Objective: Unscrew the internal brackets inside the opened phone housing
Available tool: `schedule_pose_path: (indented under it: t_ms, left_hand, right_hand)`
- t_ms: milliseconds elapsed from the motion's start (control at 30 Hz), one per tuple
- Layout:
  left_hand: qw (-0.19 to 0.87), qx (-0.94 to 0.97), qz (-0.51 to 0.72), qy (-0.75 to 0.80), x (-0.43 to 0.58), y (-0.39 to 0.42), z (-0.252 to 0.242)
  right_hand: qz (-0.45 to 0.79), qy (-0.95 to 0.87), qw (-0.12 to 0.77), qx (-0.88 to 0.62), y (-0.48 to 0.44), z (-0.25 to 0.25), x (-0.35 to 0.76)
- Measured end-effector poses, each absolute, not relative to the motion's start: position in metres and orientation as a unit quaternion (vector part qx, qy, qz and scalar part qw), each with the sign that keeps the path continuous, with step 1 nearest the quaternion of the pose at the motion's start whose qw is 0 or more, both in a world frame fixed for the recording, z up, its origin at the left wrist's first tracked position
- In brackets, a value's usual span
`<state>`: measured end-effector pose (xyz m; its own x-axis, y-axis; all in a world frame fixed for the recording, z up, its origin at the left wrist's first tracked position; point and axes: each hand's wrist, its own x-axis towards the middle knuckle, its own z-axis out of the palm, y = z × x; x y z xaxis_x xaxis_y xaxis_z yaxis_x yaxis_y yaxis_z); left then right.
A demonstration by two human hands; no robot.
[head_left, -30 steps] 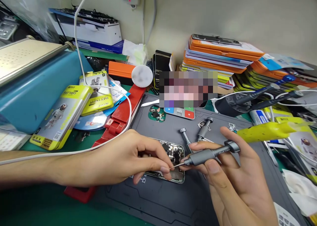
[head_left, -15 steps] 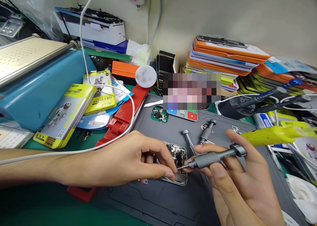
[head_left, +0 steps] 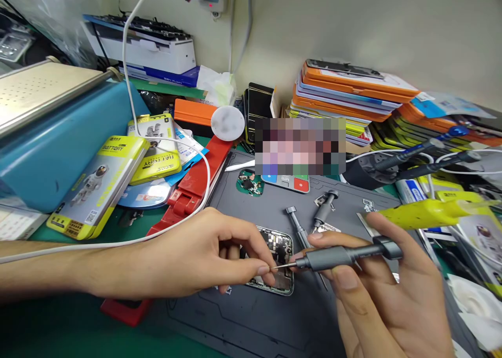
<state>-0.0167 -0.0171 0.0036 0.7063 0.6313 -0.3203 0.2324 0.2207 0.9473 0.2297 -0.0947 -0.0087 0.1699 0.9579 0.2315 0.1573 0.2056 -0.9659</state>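
Observation:
An opened phone (head_left: 283,251) with its inner parts showing lies on the dark grey mat (head_left: 235,321). Over its left part is my left hand (head_left: 219,253), thumb and index finger pinched at the thin tip of a grey screwdriver (head_left: 329,257); anything tiny between those fingertips is too small to tell. My right hand (head_left: 384,290) holds that screwdriver nearly level, its tip pointing left and its cap against the index finger. Two more grey screwdrivers, one slim (head_left: 297,224) and one thicker (head_left: 325,209), rest on the mat behind the phone.
A small green round tray (head_left: 250,183) is at the mat's back. Yellow battery boxes (head_left: 98,188), a red stand (head_left: 196,191) and a white cable (head_left: 207,175) lie left. Stacked orange cases (head_left: 353,83), a tool holder (head_left: 366,170) and a yellow tube (head_left: 423,214) are behind and right.
The screwdriver in my right hand lies more level, and its tip has come to my left fingertips. The whole view has shifted slightly.

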Motion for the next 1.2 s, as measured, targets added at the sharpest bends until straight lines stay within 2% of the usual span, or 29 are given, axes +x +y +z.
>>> schedule_pose_path:
  t_ms: [333,1200]
  left_hand:
    - [0.719,0.582,0.147,0.350,-0.0182,-0.0161,0.0044]
    - [0.730,0.571,0.152,0.344,-0.0162,-0.0160,0.0024]
  right_hand:
    - [0.366,-0.481,0.563,-0.564,-0.0971,-0.0071,0.2249]
    - [0.433,-0.443,0.553,-0.557,-0.0899,-0.0065,0.2241]
